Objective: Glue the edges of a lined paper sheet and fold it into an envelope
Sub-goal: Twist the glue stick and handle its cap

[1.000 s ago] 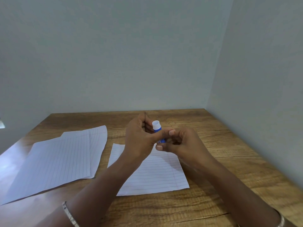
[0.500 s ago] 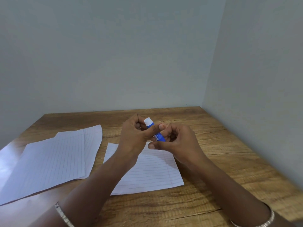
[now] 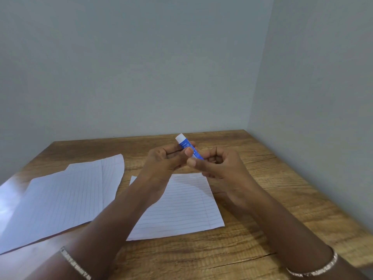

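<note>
A blue glue stick (image 3: 186,146) with a white cap points up and to the left, held above the table between both hands. My left hand (image 3: 163,164) pinches its upper part between thumb and fingers. My right hand (image 3: 220,168) grips the lower end, which is hidden by its curled fingers. Below the hands a lined paper sheet (image 3: 181,207) lies flat on the wooden table (image 3: 252,249), partly covered by my left forearm.
Two more lined sheets (image 3: 60,199) lie overlapping on the left of the table. Grey walls close the table at the back and along the right side (image 3: 323,118). Bare wood shows at the right and near the front edge.
The glue stick has tilted further left and more of its blue body shows above the fingers. Both hands stay on it over the sheet.
</note>
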The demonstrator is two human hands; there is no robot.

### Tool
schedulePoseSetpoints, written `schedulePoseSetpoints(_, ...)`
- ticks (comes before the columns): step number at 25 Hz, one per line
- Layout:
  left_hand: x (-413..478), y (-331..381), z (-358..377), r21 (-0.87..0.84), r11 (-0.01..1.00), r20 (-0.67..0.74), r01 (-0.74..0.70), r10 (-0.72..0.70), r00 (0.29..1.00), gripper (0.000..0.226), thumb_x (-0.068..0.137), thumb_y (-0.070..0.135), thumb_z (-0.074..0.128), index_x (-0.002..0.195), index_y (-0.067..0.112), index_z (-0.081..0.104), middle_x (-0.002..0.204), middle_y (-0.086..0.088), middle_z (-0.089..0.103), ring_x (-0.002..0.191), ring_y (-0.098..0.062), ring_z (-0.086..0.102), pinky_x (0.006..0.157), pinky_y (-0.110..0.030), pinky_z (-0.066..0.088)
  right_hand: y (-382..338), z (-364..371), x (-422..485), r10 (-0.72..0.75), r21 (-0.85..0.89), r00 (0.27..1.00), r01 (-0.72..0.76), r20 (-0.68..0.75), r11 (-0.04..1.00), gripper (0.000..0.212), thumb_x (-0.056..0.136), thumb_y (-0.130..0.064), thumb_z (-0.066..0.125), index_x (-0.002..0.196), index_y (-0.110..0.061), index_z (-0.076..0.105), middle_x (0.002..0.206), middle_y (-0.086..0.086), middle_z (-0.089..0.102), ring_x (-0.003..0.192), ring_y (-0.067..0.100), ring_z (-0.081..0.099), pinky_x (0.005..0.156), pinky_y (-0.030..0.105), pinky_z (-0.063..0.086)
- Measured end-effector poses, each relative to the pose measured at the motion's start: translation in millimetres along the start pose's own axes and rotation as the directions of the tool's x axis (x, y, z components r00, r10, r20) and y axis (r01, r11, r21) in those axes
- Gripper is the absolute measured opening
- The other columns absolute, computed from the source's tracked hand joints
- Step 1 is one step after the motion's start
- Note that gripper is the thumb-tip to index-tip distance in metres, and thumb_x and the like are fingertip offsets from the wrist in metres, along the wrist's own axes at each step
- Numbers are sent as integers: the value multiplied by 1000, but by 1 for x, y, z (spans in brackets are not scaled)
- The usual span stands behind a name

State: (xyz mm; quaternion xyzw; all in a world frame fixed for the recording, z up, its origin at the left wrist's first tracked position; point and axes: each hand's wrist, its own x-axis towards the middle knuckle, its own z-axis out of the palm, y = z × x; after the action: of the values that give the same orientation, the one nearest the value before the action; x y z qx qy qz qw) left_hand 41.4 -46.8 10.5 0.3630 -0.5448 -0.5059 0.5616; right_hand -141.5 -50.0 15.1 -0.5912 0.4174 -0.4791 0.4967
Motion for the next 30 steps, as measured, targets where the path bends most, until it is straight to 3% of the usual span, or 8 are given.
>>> schedulePoseSetpoints(3, 3, 0, -4, -53, 999, -33, -14, 12, 999, 42, 73, 41, 79, 109, 19, 79, 115, -6, 77, 113, -18, 70, 96, -28, 53, -5, -3, 2, 232, 404, 958, -283, 171, 870, 42, 80, -35, 84, 105, -3, 76, 94, 15, 78, 85, 20, 76, 72, 27, 62)
schedulePoseSetpoints(6, 4, 0, -4, -120, 993, -25, -21, 18, 1000, 37, 77, 36, 77, 107, 15, 79, 115, -9, 76, 114, -20, 70, 93, -25, 55, -5, -1, 2, 225, 538, 943, -326, 245, 778, 28, 84, -15, 77, 105, 3, 74, 97, 20, 76, 83, 21, 77, 73, 26, 63)
schedulePoseSetpoints(11, 4, -1, -2, -123, 992, -27, -37, 34, 999, 41, 75, 35, 78, 109, 13, 78, 115, -1, 77, 110, -15, 71, 86, -19, 56, -4, 1, 2, 101, 505, 986, -155, 134, 849, 20, 66, 2, 84, 79, -8, 72, 89, 10, 75, 80, 16, 75, 76, 23, 60)
schedulePoseSetpoints(13, 4, -2, -2, -144, 989, -28, -32, 29, 999, 36, 76, 33, 77, 107, 13, 78, 114, -4, 77, 108, -15, 72, 86, -19, 56, -5, 0, 1, 158, 512, 974, -219, 160, 831, 13, 72, -12, 86, 80, -9, 76, 92, 13, 75, 82, 19, 75, 75, 27, 61)
schedulePoseSetpoints(16, 4, 0, -3, -167, 986, -31, -31, 27, 999, 30, 78, 31, 76, 103, 15, 81, 115, -6, 76, 109, -15, 72, 86, -19, 55, -5, 1, 2, 271, 529, 941, -339, 204, 778, 32, 84, -36, 81, 91, -5, 76, 89, 21, 76, 77, 24, 76, 67, 30, 63)
schedulePoseSetpoints(21, 3, 0, -2, -159, 987, -2, -34, 34, 999, 40, 76, 35, 79, 108, 10, 78, 114, -10, 76, 111, -20, 71, 87, -21, 56, -5, 2, 2, 152, 528, 964, -248, 218, 813, 17, 77, -7, 81, 92, -3, 75, 95, 17, 76, 78, 17, 76, 70, 23, 61)
schedulePoseSetpoints(24, 3, -1, 0, -160, 987, -4, -22, 22, 1000, 44, 71, 37, 82, 106, 11, 79, 115, -7, 76, 111, -22, 72, 86, -22, 57, -2, 0, 2, 98, 521, 983, -166, 154, 837, 27, 68, 8, 82, 83, -10, 69, 98, 17, 77, 79, 19, 76, 74, 25, 61)
schedulePoseSetpoints(30, 2, 0, -4, -182, 983, -1, -10, 10, 1000, 37, 75, 34, 79, 106, 14, 80, 114, -13, 76, 111, -22, 71, 89, -23, 56, -4, 1, 2, 236, 549, 940, -335, 244, 766, 38, 83, -24, 81, 111, 2, 73, 92, 21, 76, 82, 24, 77, 70, 28, 63)
